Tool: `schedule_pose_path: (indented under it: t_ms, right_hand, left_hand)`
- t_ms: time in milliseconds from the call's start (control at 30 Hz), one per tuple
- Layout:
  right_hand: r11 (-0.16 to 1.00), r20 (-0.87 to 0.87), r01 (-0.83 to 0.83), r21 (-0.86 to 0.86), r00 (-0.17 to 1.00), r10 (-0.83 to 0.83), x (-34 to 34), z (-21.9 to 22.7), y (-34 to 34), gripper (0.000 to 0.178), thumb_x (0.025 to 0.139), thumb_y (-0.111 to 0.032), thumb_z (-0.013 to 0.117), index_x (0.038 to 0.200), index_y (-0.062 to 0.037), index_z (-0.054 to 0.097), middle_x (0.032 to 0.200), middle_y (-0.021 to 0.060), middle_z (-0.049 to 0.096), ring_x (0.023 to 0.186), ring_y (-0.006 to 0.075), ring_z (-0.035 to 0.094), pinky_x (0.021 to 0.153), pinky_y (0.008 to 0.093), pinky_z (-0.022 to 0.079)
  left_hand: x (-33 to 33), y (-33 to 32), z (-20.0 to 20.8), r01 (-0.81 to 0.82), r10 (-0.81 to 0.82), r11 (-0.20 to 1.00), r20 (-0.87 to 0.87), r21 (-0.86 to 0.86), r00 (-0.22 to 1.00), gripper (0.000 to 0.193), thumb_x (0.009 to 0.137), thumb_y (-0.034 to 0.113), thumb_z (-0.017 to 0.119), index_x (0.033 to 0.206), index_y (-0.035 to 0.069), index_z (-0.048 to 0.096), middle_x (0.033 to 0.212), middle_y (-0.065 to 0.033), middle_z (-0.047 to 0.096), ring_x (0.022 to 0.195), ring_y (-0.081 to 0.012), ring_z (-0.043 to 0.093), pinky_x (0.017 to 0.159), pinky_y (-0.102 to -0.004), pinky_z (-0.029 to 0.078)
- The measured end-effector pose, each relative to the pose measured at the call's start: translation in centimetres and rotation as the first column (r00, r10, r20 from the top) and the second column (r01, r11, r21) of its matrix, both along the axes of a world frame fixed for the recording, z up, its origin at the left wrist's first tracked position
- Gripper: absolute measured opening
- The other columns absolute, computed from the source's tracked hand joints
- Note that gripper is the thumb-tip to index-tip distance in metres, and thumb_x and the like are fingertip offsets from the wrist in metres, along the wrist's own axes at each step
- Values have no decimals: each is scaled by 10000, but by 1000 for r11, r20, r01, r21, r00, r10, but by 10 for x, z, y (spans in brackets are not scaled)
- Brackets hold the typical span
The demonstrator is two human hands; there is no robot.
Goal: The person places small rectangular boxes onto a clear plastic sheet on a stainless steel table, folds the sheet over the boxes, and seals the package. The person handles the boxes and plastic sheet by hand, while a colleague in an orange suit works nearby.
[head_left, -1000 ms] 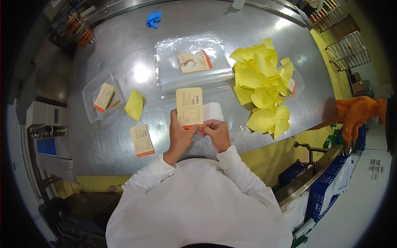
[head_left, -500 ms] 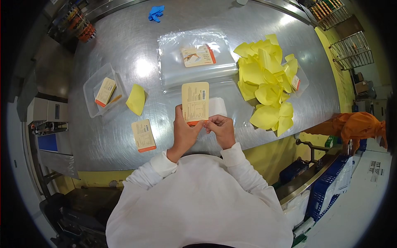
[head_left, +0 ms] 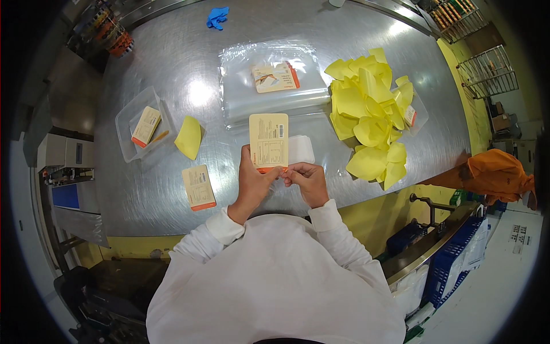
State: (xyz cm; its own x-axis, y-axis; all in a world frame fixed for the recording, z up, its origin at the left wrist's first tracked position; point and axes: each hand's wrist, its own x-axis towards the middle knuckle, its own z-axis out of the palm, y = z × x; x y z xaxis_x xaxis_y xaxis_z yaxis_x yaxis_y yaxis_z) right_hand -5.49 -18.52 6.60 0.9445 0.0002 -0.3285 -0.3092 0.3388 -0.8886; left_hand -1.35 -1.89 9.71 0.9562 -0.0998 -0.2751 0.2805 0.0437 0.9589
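Note:
A cream printed card with an orange lower edge is held upright in front of me. My left hand grips its lower left side, the thumb along the bottom edge. At the card's lower right corner, the fingers of my right hand are pinched together; what they pinch, if anything, is too small to make out. Just beyond that hand lies a small stack of white sheets. A similar card rests on the steel table to the left, near a yellow paper piece.
Clear plastic sheets lie ahead, with several cards on top. Yellow curved paper pieces are heaped at right, partly over a clear container. At left stands a clear tub with cards inside. A blue glove lies far back.
The held card has shifted very slightly left with my left hand. My right hand stays pinched at its corner. At the far right, the orange-clothed shape has moved a little.

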Motion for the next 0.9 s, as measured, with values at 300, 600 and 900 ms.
schedule_pose_path:
  t_ms: [300, 600, 900]
  right_hand:
    - [997, 21, -26, -68, 999, 27, 2, -1, -1, 105, 897, 16, 681, 976, 78, 712, 872, 147, 745, 698, 162, 676, 653, 285, 561]
    - [994, 9, 4, -105, 1000, -3, 1, 0, -1, 85, 898, 9, 686, 958, 69, 702, 844, 127, 734, 695, 145, 667, 652, 273, 557]
    - [947, 179, 33, -319, 984, 26, 7, -27, -6, 55, 888, -4, 666, 854, -15, 623, 773, 54, 672, 675, 108, 636, 620, 248, 517]
  left_hand:
    - [0, 2, -7, 12, -18, 996, 72, 84, 997, 593, 758, 11, 798, 1204, 3, 407, 1094, -133, 605, 1027, -202, 648, 871, -322, 544]
    - [-3, 0, -11, 13, -10, 998, 39, -64, 999, 704, 775, 35, 808, 1340, 32, 389, 1234, -172, 558, 1109, -261, 639, 896, -377, 542]
    - [-5, 7, -24, 53, -224, 924, 423, 379, 878, 128, 902, 130, 719, 979, 35, 679, 1166, -126, 638, 1114, -268, 577, 964, -410, 442]
